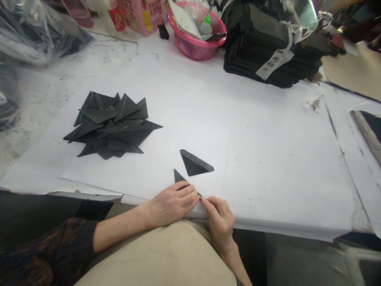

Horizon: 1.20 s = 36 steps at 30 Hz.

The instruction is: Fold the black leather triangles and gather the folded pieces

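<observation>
Near the table's front edge, my left hand [175, 202] rests over a small black triangular piece [178, 175], its fingers pressed together on top and covering most of it. One pointed corner shows beyond the fingers. The thumb and forefinger of my right hand [220, 218] pinch the piece's other end. Just beyond lies a second black triangle [197, 163] with a greyer strip along its long side; neither hand touches it. To the left is a loose heap of similar black triangles [113, 127], overlapping at many angles.
White paper [268, 151] covers the table. At the back stand a pink basin [196, 49] with odds and ends, a pink carton [143, 16] and a tagged stack of black pieces [268, 51]. Plastic-wrapped dark material [38, 31] sits at the back left.
</observation>
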Available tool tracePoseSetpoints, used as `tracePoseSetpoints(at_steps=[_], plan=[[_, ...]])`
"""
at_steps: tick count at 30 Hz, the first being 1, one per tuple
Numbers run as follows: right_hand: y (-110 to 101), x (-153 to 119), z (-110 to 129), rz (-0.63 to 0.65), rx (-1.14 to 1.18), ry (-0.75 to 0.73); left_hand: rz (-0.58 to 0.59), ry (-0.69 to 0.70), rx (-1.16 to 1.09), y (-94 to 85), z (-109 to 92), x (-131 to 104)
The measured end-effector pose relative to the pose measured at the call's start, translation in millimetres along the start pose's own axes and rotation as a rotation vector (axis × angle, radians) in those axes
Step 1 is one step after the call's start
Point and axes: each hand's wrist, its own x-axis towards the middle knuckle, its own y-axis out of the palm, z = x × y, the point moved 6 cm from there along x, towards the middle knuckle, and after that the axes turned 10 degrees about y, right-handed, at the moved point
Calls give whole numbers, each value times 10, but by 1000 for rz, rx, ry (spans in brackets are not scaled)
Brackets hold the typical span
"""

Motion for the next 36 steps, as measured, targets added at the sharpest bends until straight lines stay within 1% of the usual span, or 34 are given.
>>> tracePoseSetpoints(at_steps=[5,16,19,23,26,29,34,36], plan=[[-31,-12,-13,-53,0,46,7,10,2,7,-7,2],[-20,-23,2,-21,-44,78,58,17,20,-9,-29,39],[-48,-8,21,-14,-30,135,70,20,29,-1,-27,43],[-55,41,50,23,-13,277,67,21,25,11,-28,36],[-46,79,84,36,-51,352,49,14,7,13,-27,28],[-31,105,101,54,-72,389,16,1,-20,-6,-12,34],[-17,112,89,51,-87,391,-76,-44,-64,-51,53,84],[-17,105,89,27,-80,367,-75,-96,-119,-19,100,113]])
